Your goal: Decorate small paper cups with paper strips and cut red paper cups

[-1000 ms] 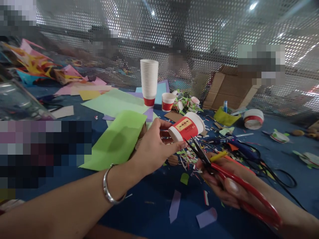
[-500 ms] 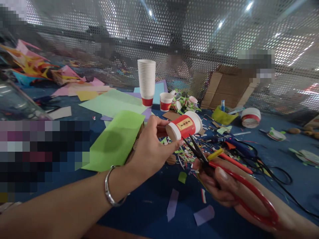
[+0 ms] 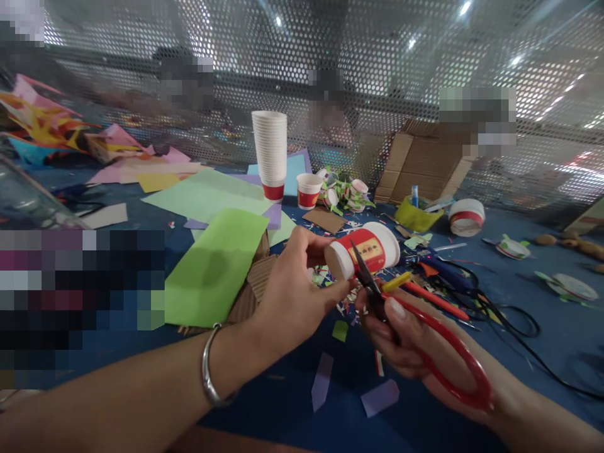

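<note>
My left hand (image 3: 302,277), with a silver bangle at the wrist, grips a red and white paper cup (image 3: 387,244) tilted on its side, thumb and fingers near its base. In my right hand (image 3: 396,330) is a pair of red-handled scissors (image 3: 481,384). Their dark blades lie across the near side of the cup, close to its base and over the printed label. From this angle I cannot tell whether the blades cut into the cup. Paper scraps (image 3: 321,277) in green, white and red lie on the blue table below.
Behind stand a stack of paper cups (image 3: 271,151) and a single cup (image 3: 308,192). Green paper (image 3: 214,267) lies left, a glue gun (image 3: 450,274) with black cord right. Cardboard (image 3: 425,160) leans on the perforated metal screen (image 3: 358,50). Purple scraps (image 3: 322,380) lie in front.
The cup has shifted slightly right and rolled, so its label faces differently. The scissor blades, apart before, are now closer together and overlap the cup. The whole view has shifted a little.
</note>
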`<state>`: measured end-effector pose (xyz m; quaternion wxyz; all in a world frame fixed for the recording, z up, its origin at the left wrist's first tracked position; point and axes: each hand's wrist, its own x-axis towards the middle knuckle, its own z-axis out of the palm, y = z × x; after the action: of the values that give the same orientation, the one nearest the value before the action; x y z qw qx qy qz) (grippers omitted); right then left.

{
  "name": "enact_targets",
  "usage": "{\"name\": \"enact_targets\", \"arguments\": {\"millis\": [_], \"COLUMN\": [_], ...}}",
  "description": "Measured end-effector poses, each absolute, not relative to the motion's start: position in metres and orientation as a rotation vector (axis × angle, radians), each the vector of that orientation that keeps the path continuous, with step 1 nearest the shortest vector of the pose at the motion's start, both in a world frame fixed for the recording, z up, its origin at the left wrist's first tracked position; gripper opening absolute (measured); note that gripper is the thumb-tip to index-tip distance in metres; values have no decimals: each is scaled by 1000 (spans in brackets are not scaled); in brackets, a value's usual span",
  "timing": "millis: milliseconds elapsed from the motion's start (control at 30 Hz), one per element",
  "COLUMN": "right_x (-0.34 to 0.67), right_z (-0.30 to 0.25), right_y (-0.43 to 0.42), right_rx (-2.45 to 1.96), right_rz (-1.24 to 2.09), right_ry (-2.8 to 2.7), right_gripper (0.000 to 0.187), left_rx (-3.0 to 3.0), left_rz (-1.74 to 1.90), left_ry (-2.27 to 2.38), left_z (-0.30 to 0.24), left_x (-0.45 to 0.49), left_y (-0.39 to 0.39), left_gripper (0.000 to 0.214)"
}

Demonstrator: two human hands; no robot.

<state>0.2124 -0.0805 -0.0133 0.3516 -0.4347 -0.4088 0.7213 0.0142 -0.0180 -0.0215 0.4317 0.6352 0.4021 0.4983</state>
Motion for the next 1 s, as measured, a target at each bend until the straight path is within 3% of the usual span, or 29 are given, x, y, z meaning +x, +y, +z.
{"name": "enact_targets", "arguments": {"millis": [200, 600, 1000], "right_x": [204, 200, 194], "right_z": [-9, -9, -8], "right_y": [-79, -85, -87], "right_rx": [-1149, -1357, -1489], "right_rz": [1805, 1561, 1504], "right_ry": [-1114, -1498, -1490], "right_gripper": [46, 53, 62], "left_rx": [1578, 1929, 2323], "left_rz": [1225, 1068, 970], "left_ry": [995, 1092, 1135], "left_z": [-20, -5, -3], "left_x": [10, -1, 0], "left_y": [-12, -14, -20], "left_gripper": [49, 25, 30]}}
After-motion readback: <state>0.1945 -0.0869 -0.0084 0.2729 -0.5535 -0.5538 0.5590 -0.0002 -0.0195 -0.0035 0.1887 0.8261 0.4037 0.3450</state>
